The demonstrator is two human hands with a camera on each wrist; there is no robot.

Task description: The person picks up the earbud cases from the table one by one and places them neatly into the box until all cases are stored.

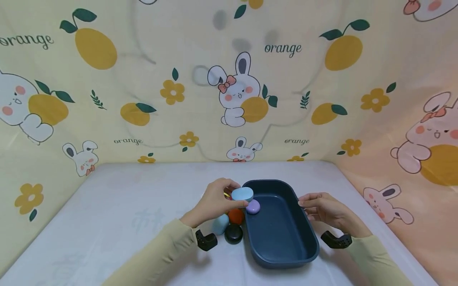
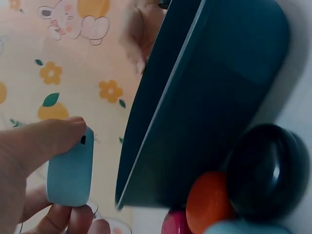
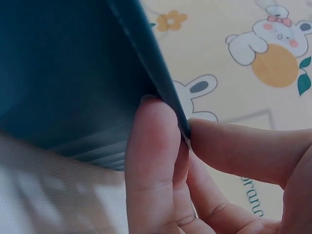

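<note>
My left hand (image 1: 218, 198) holds a light-blue rounded oval object (image 1: 242, 194) between thumb and fingers, over the left rim of a dark-blue bin (image 1: 280, 234). A small dark slot shows near the thumb on this blue object (image 2: 70, 170) in the left wrist view. Opposite, my right hand (image 1: 323, 208) pinches the bin's right rim, thumb on one side and fingers on the other (image 3: 151, 146). A purple rounded piece (image 1: 253, 207) sits just inside the bin's left wall, below the held object.
Against the bin's left outside are an orange round piece (image 1: 236, 217), a black glossy one (image 1: 233, 234) and a pale-blue one (image 1: 220, 225). A pink-red piece (image 2: 175, 223) shows low in the left wrist view. A printed curtain (image 1: 171, 119) stands behind the white table (image 1: 118, 222).
</note>
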